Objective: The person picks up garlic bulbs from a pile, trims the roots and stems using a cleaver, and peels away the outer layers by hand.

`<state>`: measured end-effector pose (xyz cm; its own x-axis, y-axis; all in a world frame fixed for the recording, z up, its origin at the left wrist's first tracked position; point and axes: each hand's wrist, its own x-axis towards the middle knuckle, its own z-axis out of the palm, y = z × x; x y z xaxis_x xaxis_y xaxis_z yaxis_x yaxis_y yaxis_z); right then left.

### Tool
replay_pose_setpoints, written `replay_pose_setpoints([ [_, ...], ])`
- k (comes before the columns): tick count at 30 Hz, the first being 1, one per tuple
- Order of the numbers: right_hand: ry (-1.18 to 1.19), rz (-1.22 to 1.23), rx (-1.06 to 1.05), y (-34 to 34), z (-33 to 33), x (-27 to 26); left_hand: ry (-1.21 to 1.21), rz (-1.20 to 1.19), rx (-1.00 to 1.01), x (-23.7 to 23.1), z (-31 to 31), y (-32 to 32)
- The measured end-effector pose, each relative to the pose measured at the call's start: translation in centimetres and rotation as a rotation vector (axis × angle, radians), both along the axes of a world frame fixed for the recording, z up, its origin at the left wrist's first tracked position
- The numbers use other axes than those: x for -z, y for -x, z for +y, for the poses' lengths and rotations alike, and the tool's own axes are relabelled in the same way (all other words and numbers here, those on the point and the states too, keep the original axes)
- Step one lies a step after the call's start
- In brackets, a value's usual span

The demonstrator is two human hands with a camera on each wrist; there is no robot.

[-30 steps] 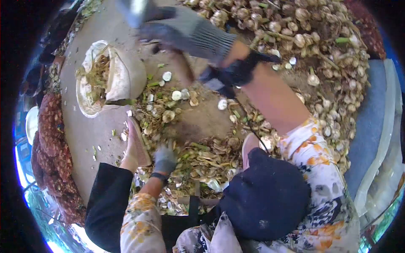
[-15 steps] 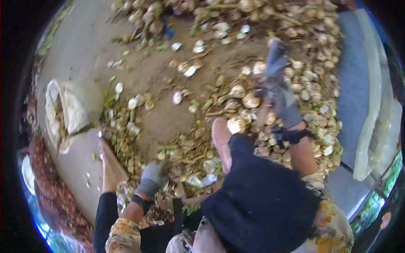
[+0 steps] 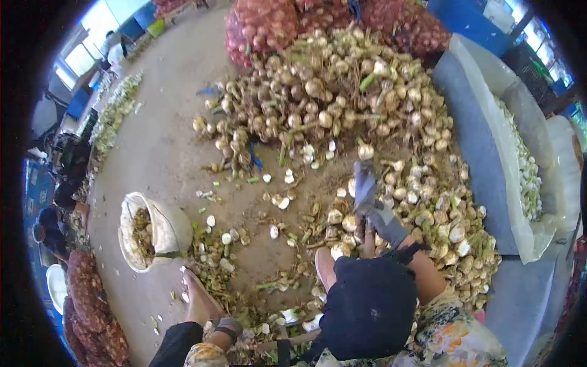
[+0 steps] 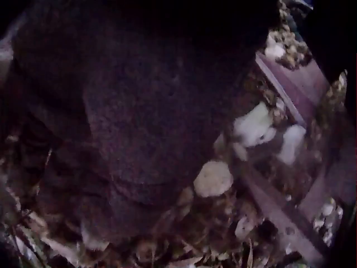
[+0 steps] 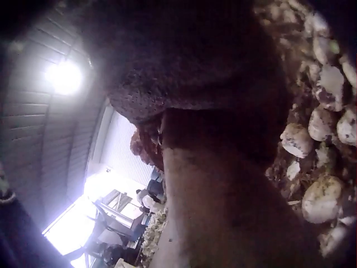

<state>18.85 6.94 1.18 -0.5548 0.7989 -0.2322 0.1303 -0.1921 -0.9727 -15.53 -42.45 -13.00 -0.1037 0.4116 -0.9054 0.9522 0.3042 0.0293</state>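
Note:
My right hand (image 3: pixel 386 221), in a grey glove, grips a tool with a flat brown handle (image 3: pixel 367 240) beside the right shoe. In the right wrist view that handle (image 5: pixel 215 195) runs out from under the dark palm. A grey-blue length reaches forward past the hand. Loose garlic bulbs (image 3: pixel 350 222) lie right at its fingers, and more bulbs (image 5: pixel 323 198) show beside it. Low between the legs, my left hand (image 4: pixel 150 123) reaches down to stalk scraps and a cut garlic piece (image 4: pixel 213 178). Its fingers are mostly dark, and I cannot tell whether they hold anything.
A large garlic heap (image 3: pixel 318 92) lies ahead, with red mesh sacks (image 3: pixel 260 30) behind it. A white bucket (image 3: pixel 183 229) on its side holds roots at the left. A clear plastic-lined container (image 3: pixel 489 116) with white garlic stands right. Trimmings surround both feet.
My right hand has swept from the upper left over to the bulbs at the right, still with the tool. My left hand stays low by the scraps. The head view has tilted up.

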Motion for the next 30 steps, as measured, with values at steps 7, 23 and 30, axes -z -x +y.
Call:
replay_pose_setpoints([
  [7, -0.227, 0.033, -0.244, 10.7, -0.1, -7.9, -0.940, -0.874, -0.949, -15.4, 23.4, -4.9],
  [23, -1.029, -0.823, -0.418, 41.1, 30.0, -8.5, -1.562, 0.212, -1.279, -3.6, 44.2, 35.8],
  [30, -1.122, -1.116, -0.223, 53.9, 42.4, -2.9, -1.378, 0.864, -0.939, 2.0, 46.9, 38.0],
])
